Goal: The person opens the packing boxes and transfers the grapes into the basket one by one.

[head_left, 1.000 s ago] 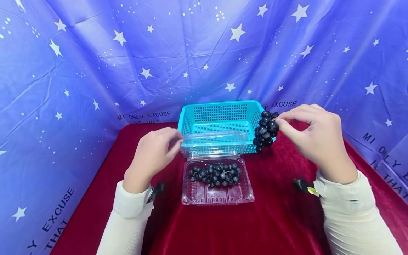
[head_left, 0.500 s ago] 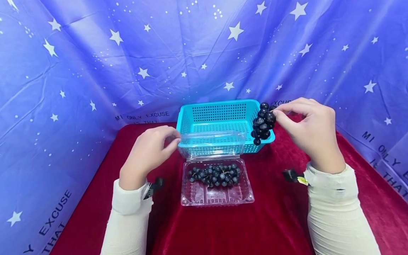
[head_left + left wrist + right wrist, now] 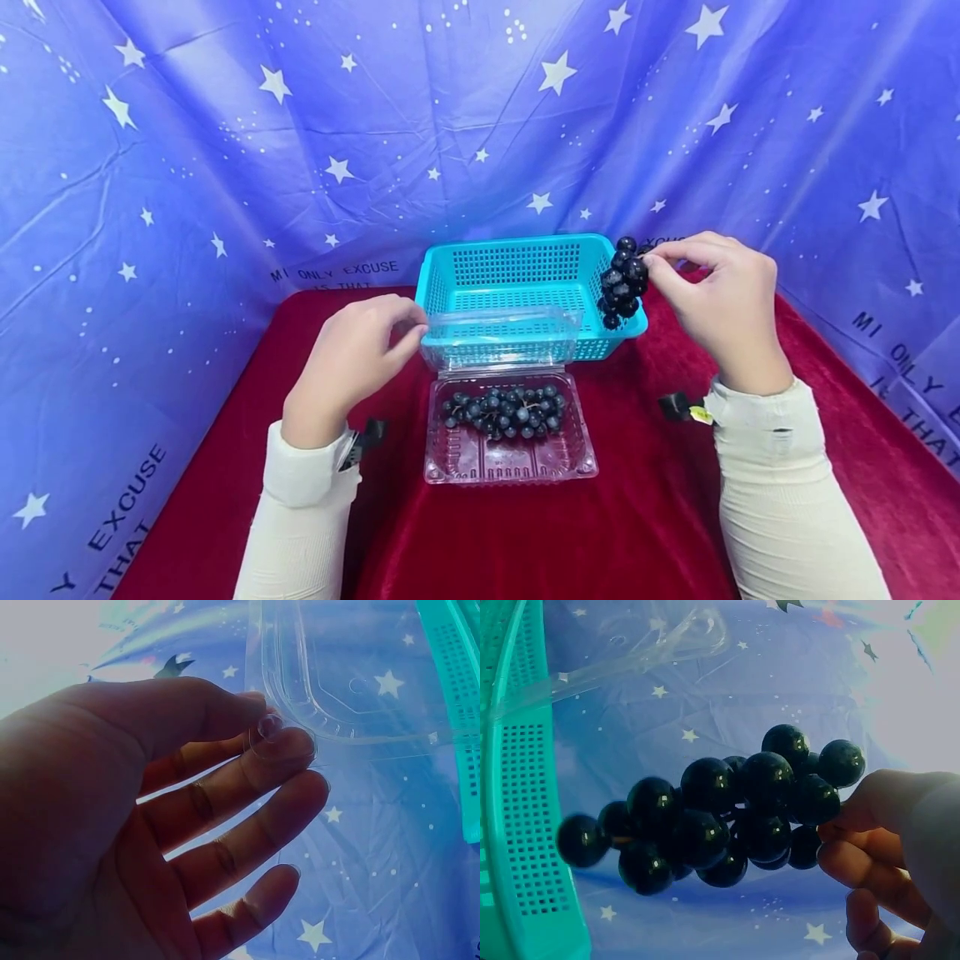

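My right hand [image 3: 723,308] pinches a bunch of dark grapes [image 3: 622,283] at its stem end, and the bunch hangs over the right end of the turquoise basket [image 3: 525,250]. Round glossy grapes [image 3: 705,832] fill the middle of the right wrist view. With thumb and finger, my left hand [image 3: 356,354] pinches the corner of a clear plastic lid [image 3: 502,337], which stands raised in front of the basket. In the left wrist view the lid's corner [image 3: 322,724] shows at the fingertips. A second bunch of grapes [image 3: 510,412] lies in the clear clamshell base [image 3: 510,475].
A dark red cloth [image 3: 480,542] covers the table under the basket and clamshell. Behind and at both sides hangs a blue curtain [image 3: 420,117] with white stars. A black wrist camera [image 3: 672,407] sits by the right cuff.
My right hand has moved left and slightly up with its bunch of grapes, coming closer over the basket's right end. The left hand stays at the lid, almost unmoved.
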Demonstrator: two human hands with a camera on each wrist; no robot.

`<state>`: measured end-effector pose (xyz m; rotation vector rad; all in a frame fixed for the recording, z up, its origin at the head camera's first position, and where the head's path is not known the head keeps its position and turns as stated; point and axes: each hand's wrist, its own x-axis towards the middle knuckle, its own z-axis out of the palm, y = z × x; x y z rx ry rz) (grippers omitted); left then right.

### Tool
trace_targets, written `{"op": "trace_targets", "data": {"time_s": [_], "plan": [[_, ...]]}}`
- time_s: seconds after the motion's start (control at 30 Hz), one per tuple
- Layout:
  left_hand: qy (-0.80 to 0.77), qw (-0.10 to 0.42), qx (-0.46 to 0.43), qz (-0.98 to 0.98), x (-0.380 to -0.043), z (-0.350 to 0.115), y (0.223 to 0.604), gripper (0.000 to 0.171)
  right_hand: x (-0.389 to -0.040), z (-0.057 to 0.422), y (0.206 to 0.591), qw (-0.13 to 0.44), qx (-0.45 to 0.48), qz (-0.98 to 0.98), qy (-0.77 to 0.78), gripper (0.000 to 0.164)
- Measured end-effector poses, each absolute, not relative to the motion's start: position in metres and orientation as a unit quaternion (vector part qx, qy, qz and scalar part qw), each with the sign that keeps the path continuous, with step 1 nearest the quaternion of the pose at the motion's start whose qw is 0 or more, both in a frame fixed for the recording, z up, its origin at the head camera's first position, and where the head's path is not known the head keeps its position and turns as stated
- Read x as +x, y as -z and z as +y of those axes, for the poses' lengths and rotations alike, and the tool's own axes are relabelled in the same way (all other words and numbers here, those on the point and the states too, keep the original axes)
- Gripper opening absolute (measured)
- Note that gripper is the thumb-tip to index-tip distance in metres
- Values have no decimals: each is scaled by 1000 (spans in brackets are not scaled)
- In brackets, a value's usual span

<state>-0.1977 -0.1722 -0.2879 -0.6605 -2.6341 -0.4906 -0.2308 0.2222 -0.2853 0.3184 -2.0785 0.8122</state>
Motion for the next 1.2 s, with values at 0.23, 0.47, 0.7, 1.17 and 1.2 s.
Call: {"op": "trace_targets", "data": {"time_s": [0.23,0.47,0.7,1.17,1.2], "plan": [[165,196,-232,-938,-197,-171,288,8,-240,226,294,415,117,-841,-327,8],[165,202,-232,-937,-196,-170,288,8,-249,223,303,410,122,-848,-313,11],[163,217,-239,-932,-196,-170,289,7,-258,222,312,400,125,-857,-300,12],[163,214,-238,-933,-196,-170,289,7,-263,220,322,342,119,-888,-285,14],[163,214,-238,-933,-196,-170,289,7,-263,220,322,339,118,-889,-284,14]]}}
